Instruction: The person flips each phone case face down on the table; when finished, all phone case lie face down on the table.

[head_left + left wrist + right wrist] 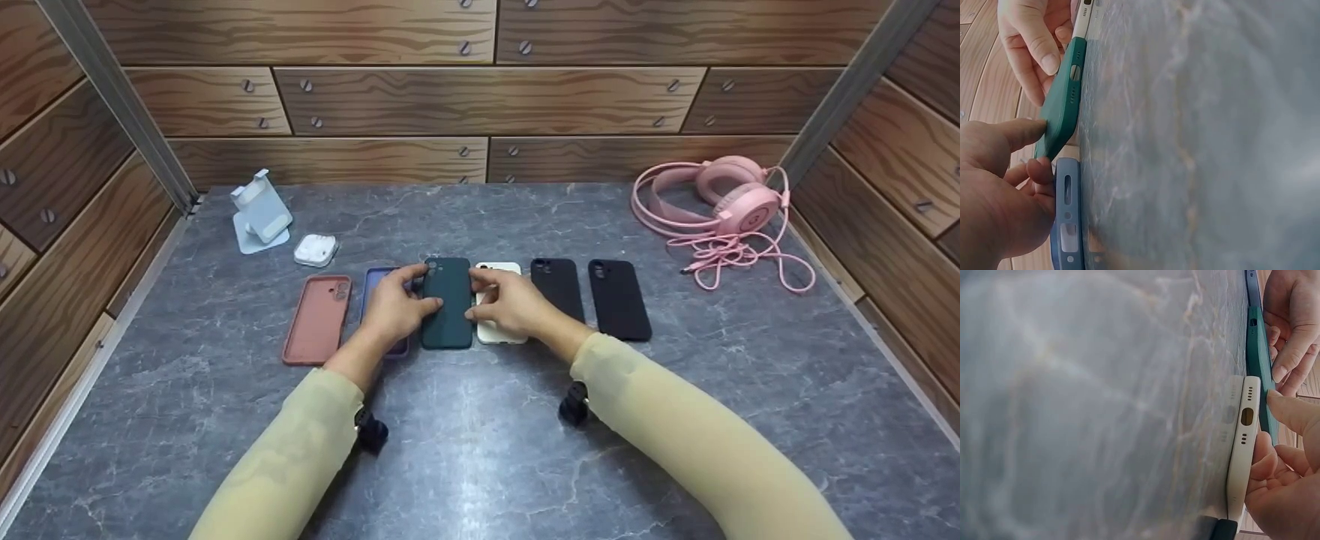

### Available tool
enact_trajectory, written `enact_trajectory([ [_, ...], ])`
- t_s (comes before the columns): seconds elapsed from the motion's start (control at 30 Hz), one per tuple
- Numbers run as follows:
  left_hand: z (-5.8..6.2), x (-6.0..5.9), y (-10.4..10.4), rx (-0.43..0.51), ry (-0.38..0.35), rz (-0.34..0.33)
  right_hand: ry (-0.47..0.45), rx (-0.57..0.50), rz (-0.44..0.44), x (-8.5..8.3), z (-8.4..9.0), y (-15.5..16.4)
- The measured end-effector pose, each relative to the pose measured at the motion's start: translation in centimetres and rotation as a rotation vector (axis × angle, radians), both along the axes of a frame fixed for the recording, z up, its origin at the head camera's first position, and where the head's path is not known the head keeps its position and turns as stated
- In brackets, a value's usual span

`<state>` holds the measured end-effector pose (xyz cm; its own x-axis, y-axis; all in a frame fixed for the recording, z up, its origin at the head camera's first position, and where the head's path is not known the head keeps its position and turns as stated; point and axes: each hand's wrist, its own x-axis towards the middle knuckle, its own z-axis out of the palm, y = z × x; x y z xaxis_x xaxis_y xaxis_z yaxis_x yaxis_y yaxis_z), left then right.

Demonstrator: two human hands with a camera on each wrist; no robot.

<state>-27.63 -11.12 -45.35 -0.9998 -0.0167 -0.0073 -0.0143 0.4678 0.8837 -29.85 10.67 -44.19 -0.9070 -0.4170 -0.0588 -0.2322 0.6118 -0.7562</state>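
Observation:
In the head view a dark green phone case [448, 319] lies with its back up, in the middle of a row. At its left side my left hand [395, 304] grips it, thumb on the back and a fingertip near the top corner. My right hand [512, 304] holds the opposite edge, thumb low and index finger high. Under the left hand is a blue phone case [1067, 211], partly covered. A white phone case [1244, 433] lies beneath the right hand, just right of the green one.
A pink case [316, 322] ends the row at left; two black cases [556, 289] [621, 300] end it at right. Behind stand a light blue phone stand [262, 214] and a small white earphone box [316, 250]. Pink headphones [750, 206] with a coiled cable lie at back right.

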Motion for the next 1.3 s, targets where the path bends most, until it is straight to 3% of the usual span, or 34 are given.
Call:
enact_trajectory([
  [0.57,-0.2,-0.1,0.0,-0.024,0.01,0.016,-0.014,0.0,-0.003,0.1,0.1,-0.1],
  [0.83,0.5,0.4,-0.2,0.073,0.012,0.009,-0.022,-0.008,-0.013,-0.1,0.0,0.0],
  [1.1,2.3,1.2,-3.0,0.097,0.102,0.04,-0.044,-0.054,-0.049,0.1,0.9,0.1],
  [1.3,2.1,1.4,-6.2,0.061,0.077,0.086,-0.026,-0.107,-0.029,0.8,1.7,-1.0],
])
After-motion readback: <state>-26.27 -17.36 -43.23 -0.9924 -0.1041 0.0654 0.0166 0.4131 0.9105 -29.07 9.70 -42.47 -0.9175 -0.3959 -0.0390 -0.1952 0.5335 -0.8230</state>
